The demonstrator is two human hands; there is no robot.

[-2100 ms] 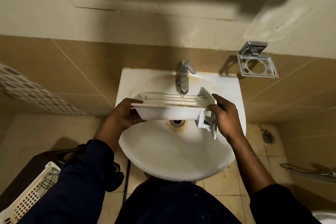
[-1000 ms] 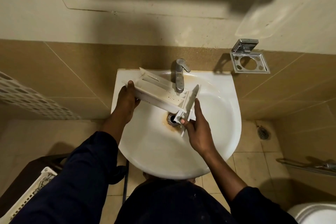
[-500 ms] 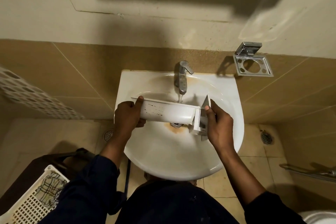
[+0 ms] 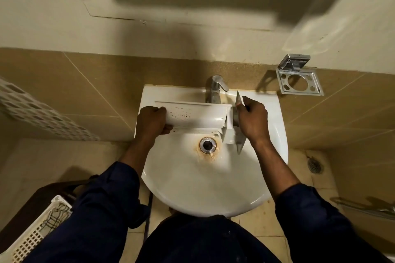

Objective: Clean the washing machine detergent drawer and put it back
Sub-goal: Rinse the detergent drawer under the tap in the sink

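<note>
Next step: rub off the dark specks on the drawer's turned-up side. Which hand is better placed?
Left, probably. The left hand grips the drawer end right beside the specks. The right hand holds the front-panel end, farther off, and can steady it over the sink.

"Where does the lens sit?"
"On the person's head, wide-angle, tilted steeply down over the sink [image 4: 213, 203], facing the tiled wall [image 4: 106, 83]."
"How near?"
"Close: left hand [image 4: 151, 121] and right hand [image 4: 253, 119] sit mid-frame."
</note>
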